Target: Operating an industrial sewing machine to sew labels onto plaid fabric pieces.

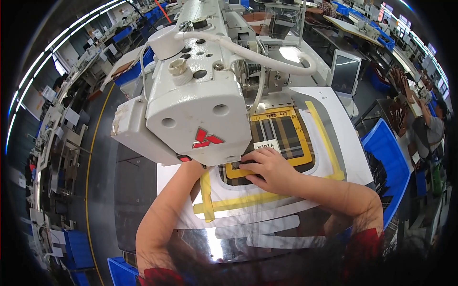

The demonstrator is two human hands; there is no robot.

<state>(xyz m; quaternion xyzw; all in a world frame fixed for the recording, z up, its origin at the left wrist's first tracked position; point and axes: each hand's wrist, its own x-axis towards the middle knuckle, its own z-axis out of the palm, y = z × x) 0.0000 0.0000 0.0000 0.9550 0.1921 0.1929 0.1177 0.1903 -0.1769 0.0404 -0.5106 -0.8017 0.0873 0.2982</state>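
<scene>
Hair (267, 269) | left hand hidden — can't tell grip | right hand (273, 170) — fingers splayed over yellow frame (303, 138)

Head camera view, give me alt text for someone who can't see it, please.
A person's right hand lies over dark plaid fabric and a yellow frame at a large white sewing machine, whose head hides the left hand. Yellow tape strips lie on the white sheet around the frame; a blue bin stands at right.
</scene>
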